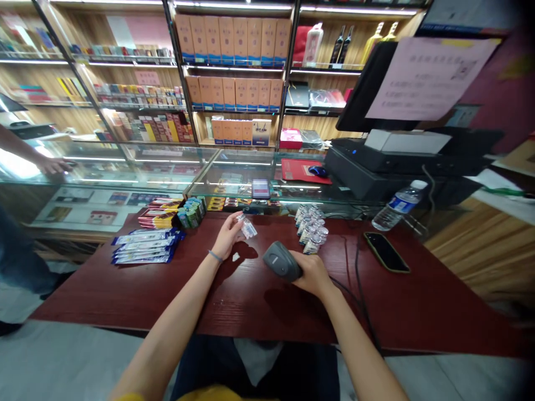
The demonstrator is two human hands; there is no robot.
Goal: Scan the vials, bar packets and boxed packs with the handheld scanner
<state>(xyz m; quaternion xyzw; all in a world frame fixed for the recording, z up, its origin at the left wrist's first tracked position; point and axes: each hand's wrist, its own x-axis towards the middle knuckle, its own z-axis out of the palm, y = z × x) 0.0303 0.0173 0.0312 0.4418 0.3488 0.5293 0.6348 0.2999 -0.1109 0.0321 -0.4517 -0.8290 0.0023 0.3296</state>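
Observation:
Between the fingers of my left hand (227, 239) is a small clear bottle (246, 225) with a white label, tilted above the table. My right hand (313, 273) grips a dark grey barcode scanner (282, 260) by its handle, and its head points left toward the bottle. A cable runs from it to the right. Just behind my right hand stands a cluster of several small silver-topped bottles (311, 227). To the left of my left hand lie a pile of blue and silver packets (144, 247), red and yellow packs (161, 213) and a group of green packs (191, 213).
On the dark red table (234, 306), a phone (387, 252) and a water bottle (399, 206) are at the right. Behind are a glass counter (234, 161), a mouse (318, 171), and a monitor (363, 89) with paper taped on. Another person's hand (52, 165) rests on the counter at far left.

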